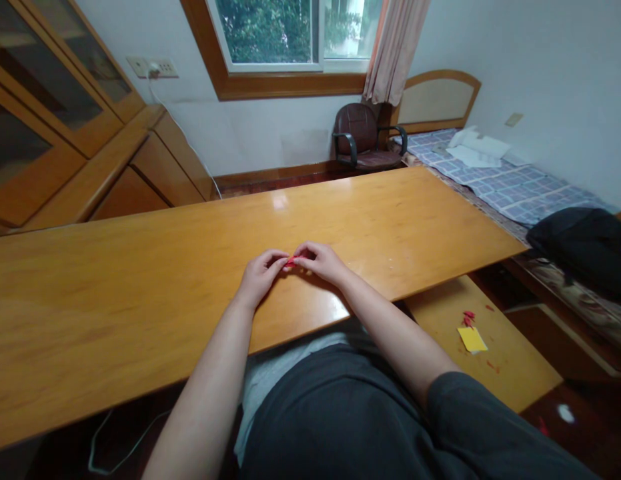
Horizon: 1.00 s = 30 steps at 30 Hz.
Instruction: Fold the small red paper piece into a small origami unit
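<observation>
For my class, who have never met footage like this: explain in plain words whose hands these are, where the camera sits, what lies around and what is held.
There is no machine here, just a person's bare hands. The one picture comes from a camera worn on the head, looking forward and down. The left hand and right hand meet over a wooden table, their fingertips pinching a small red piece, too small to identify. On a lower board to the right lie a yellow square and red scraps. Beyond are a chair and a bed with a black bag.
</observation>
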Tool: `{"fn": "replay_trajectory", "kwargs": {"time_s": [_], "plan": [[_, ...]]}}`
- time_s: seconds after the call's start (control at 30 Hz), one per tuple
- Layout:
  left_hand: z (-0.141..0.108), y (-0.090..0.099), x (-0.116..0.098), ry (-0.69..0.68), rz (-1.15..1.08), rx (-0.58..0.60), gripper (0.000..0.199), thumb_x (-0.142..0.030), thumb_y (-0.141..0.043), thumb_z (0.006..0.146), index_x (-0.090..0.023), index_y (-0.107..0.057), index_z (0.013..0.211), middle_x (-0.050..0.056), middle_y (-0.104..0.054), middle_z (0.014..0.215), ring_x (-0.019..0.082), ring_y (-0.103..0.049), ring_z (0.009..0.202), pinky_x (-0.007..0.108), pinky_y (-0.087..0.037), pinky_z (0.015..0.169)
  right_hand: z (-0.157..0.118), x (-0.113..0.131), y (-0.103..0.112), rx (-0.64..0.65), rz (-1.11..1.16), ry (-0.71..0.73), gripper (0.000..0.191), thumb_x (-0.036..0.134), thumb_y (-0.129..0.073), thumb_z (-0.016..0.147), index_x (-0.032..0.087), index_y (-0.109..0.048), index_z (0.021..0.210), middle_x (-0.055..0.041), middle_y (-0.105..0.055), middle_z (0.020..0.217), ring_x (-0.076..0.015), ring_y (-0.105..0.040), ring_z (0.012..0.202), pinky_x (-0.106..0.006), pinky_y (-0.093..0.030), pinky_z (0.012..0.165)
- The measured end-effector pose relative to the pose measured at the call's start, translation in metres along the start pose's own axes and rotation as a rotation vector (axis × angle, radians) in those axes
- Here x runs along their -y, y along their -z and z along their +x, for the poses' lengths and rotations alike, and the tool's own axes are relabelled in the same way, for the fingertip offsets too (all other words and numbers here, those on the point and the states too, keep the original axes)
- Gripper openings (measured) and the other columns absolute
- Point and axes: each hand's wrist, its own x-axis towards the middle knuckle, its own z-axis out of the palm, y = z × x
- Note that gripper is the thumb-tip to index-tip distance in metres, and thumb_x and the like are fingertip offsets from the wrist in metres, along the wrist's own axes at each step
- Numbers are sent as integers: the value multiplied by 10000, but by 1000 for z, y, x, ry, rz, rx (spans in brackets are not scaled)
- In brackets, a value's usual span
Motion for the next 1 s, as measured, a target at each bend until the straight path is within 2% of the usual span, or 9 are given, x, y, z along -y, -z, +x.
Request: {"fn": "replay_trajectory", "kwargs": {"time_s": [0.23,0.5,0.77,1.0], "plan": [[0,1,-3,-51,107,3,315,-472,-671,832,-191,-702,972,59,-738,919,194,-680,823,308,-539,766,3,-4,-1,-26,-10,-17,218,361,-697,818,154,-690,887,-10,-684,780,-119,-592,716,-232,-451,671],[-1,0,-8,-93,191,11,296,-460,-677,828,-193,-712,952,62,-747,921,194,-682,818,315,-536,793,4,-5,0,-30,-47,-39,179,318,-711,806,149,-693,865,-5,-680,757,-117,-583,709,-234,-441,685],[0,0,0,-46,134,-35,275,-435,-625,864,-195,-696,978,56,-740,904,190,-690,791,308,-549,754,4,-1,-1,-40,-50,-26,206,342,-721,797,156,-691,880,-6,-681,781,-121,-587,721,-237,-443,685],[3,0,5,-26,68,-83,286,-436,-649,840,-185,-687,972,58,-734,907,182,-688,774,302,-552,744,5,-5,-2,-52,-155,18,230,296,-731,775,162,-697,959,-4,-680,816,-115,-565,722,-235,-429,686]]}}
